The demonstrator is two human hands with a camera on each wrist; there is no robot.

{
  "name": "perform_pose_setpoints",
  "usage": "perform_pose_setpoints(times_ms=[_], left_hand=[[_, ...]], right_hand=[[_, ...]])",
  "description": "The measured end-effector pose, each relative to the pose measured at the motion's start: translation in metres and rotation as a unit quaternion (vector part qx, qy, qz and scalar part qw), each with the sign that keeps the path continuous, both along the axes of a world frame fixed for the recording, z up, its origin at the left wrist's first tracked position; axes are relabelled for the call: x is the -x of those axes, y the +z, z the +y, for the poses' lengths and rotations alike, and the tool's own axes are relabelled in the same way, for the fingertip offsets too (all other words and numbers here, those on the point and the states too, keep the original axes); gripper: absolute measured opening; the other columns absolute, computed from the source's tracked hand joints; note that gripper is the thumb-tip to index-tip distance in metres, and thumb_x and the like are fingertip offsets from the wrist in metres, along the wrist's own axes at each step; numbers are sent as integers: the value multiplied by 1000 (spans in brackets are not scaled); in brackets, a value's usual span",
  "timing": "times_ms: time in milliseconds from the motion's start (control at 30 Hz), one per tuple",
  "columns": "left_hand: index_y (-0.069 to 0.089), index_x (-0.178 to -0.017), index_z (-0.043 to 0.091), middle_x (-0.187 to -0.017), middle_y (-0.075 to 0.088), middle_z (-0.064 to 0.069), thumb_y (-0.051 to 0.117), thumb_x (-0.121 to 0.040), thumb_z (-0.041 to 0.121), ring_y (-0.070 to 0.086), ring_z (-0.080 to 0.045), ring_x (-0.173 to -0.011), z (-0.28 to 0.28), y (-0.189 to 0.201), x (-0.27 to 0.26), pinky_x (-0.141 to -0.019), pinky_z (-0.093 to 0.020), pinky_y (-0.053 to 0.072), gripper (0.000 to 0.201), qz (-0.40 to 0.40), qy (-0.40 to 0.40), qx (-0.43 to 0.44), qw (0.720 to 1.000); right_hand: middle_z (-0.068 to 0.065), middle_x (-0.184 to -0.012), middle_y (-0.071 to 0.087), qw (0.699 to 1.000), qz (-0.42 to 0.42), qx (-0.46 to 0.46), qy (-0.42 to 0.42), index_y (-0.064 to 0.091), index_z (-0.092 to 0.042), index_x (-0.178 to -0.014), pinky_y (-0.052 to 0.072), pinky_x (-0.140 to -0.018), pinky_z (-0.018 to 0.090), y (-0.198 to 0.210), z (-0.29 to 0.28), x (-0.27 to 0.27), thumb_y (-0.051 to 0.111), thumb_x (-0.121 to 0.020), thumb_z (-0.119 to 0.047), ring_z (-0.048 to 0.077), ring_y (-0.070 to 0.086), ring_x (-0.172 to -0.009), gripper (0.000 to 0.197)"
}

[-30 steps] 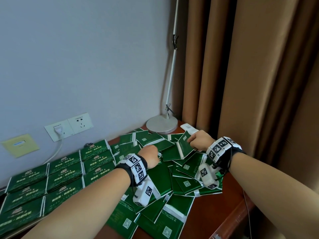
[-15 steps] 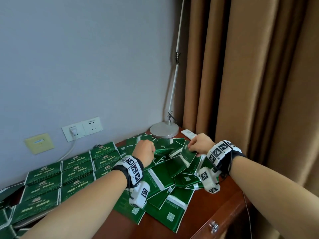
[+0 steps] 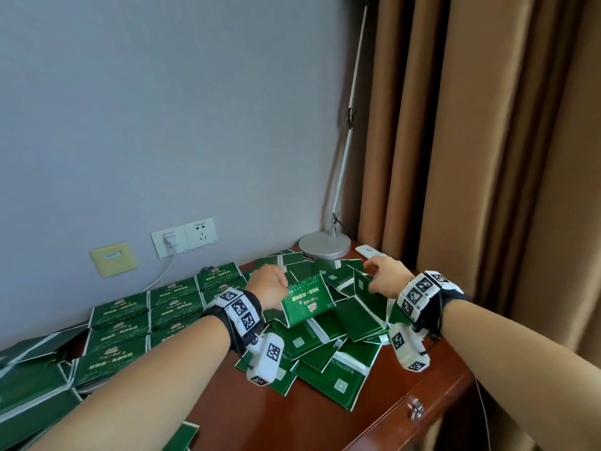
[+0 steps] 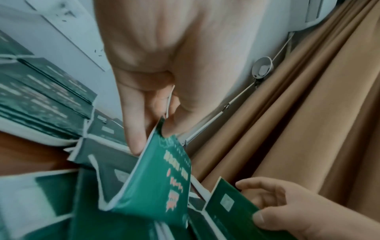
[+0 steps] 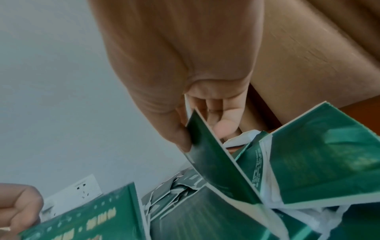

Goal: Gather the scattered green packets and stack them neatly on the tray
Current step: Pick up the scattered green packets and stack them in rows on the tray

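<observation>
A heap of scattered green packets (image 3: 328, 349) covers the brown desk's right half. My left hand (image 3: 268, 286) pinches one green packet (image 3: 307, 302) by its edge and holds it lifted above the heap, printed face up; the left wrist view shows thumb and fingers clamped on this packet (image 4: 164, 178). My right hand (image 3: 385, 278) pinches a second packet (image 3: 362, 286) standing on edge, seen close in the right wrist view as a packet (image 5: 213, 164) between thumb and fingers. Stacked rows of packets (image 3: 153, 307) lie at the left; the tray under them is hidden.
A lamp base (image 3: 323, 245) and a white remote (image 3: 369, 250) sit at the desk's back right, by brown curtains (image 3: 487, 157). Wall sockets (image 3: 183, 237) with a plugged cable are behind the stacks. The desk's front edge has a drawer knob (image 3: 416, 410).
My left hand has lifted a packet out of the heap and turned its printed face up. My right hand has moved a little back and still holds its upright packet.
</observation>
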State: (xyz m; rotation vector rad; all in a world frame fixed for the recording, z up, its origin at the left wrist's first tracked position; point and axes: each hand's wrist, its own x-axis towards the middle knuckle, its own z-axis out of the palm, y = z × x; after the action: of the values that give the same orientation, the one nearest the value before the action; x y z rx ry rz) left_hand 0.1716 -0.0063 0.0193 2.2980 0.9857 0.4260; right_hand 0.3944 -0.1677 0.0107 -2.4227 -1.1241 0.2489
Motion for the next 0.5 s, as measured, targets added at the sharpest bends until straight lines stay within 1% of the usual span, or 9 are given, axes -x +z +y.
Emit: perform_pose_setpoints(times_ms=[33,100,167,200,233,300,367,433,500], left_hand=[[63,-86,10,-105,63,-10,66,-85,-1,72,-25,-78,1,-3,5,-68,-38,62,12,20,4,14,1000],[64,-92,10,-101,63,-11,65,-86,1,72,-28,-81,1,-9,11,-73,-42,62,11,59,16,32,998],[67,-96,10,-99,66,-11,65,-85,6,70,-26,-84,4,-14,14,-74,-38,61,12,108,14,2,994],[69,-97,11,-100,68,-8,67,-84,8,68,-23,-86,6,-17,14,-75,-34,59,14,127,9,-24,992],[69,-98,13,-102,68,-4,69,-82,11,65,-20,-90,7,-20,14,-77,-31,55,16,137,4,-44,990],[67,-102,16,-106,65,0,71,-81,16,61,-17,-96,10,-24,12,-82,-28,49,21,142,-8,-54,988],[64,-109,19,-112,62,1,73,-82,23,60,-17,-100,10,-29,7,-89,-31,49,29,142,-24,-44,989],[59,-118,20,-119,60,-1,75,-81,28,60,-18,-104,8,-35,2,-94,-34,49,41,149,-41,-34,987],[55,-128,20,-129,57,-3,77,-81,31,58,-20,-113,7,-41,-4,-98,-33,47,53,157,-56,-25,986]], right_hand=[[3,-113,65,1000,6,10,9,58,-21,-128,56,-84,31,-3,2,3,73,-73,-10,17,64,-97,58],[2,-107,66,998,29,32,45,61,-22,-121,59,-76,31,-6,5,9,77,-74,-18,16,67,-88,49],[3,-100,68,993,65,51,86,61,-24,-113,57,-62,28,-9,7,17,75,-80,-37,16,69,-79,39],[5,-95,70,991,77,54,97,62,-23,-111,56,-58,27,-11,9,19,71,-82,-44,16,69,-75,37],[4,-90,70,991,80,53,97,63,-21,-110,55,-55,26,-12,9,21,68,-84,-47,15,69,-71,37],[-1,-78,67,993,68,56,81,65,-16,-109,50,-52,23,-14,10,24,66,-87,-42,11,64,-64,34],[-4,-77,64,993,55,78,63,65,-13,-111,45,-51,19,-15,8,25,68,-87,-35,8,60,-63,33],[-3,-83,62,991,45,111,55,63,-12,-115,45,-54,19,-17,7,26,69,-87,-35,8,58,-67,36],[0,-100,66,988,26,141,58,62,-11,-119,51,-69,23,-23,7,26,70,-85,-41,12,62,-80,46]])
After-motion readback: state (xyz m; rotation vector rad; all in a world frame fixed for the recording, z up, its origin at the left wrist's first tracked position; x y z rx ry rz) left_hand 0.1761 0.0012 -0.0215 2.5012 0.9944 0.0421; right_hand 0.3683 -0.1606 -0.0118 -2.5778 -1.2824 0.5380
